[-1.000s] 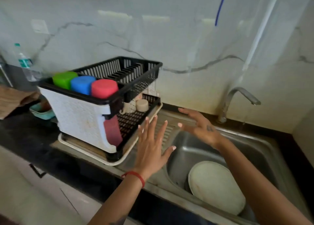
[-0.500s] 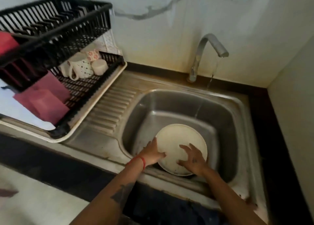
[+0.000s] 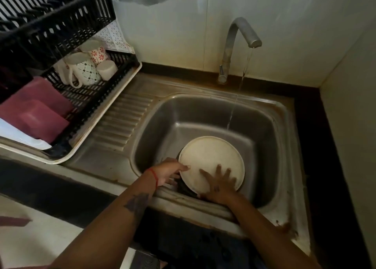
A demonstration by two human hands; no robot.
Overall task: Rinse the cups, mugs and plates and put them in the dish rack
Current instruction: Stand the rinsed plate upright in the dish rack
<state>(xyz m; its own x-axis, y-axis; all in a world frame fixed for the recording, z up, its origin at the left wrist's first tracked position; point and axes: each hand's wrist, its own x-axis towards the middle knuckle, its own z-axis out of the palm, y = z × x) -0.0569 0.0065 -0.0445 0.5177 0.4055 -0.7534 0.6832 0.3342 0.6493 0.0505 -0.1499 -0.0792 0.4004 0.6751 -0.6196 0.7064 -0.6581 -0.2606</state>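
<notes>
Plate: a round cream plate [image 3: 211,163] lies tilted in the front part of the sink [image 3: 270,126], its near edge raised toward the person, something dark under it.
Left hand: the left hand [image 3: 169,172] is at the left edge of the plate; the thumb lies over the rim on the top face and the other fingers go down below the edge, so it pinches the rim.
Right hand: the right hand [image 3: 219,183] lies flat on the near right part of the plate, fingers straight and spread, pointing away from the person; they press on the top face and do not curl round it.
Water: a thin stream [image 3: 242,79] falls from the tap [image 3: 234,45] into the sink behind the plate; it does not reach the plate.
Dish rack: the black rack [image 3: 61,20] stands on the drainer left of the sink, in a white tray [image 3: 114,106].
Mugs: a dotted mug [image 3: 85,69], a mug with red flowers [image 3: 97,52] and a small plain cup [image 3: 106,69] lie on the lower level, close together.
Pink things: two pink flat pieces [image 3: 36,110] rest at the front of the lower level; I cannot tell what they are.
Wrist: a red string [image 3: 155,176] goes round the left wrist.
</notes>
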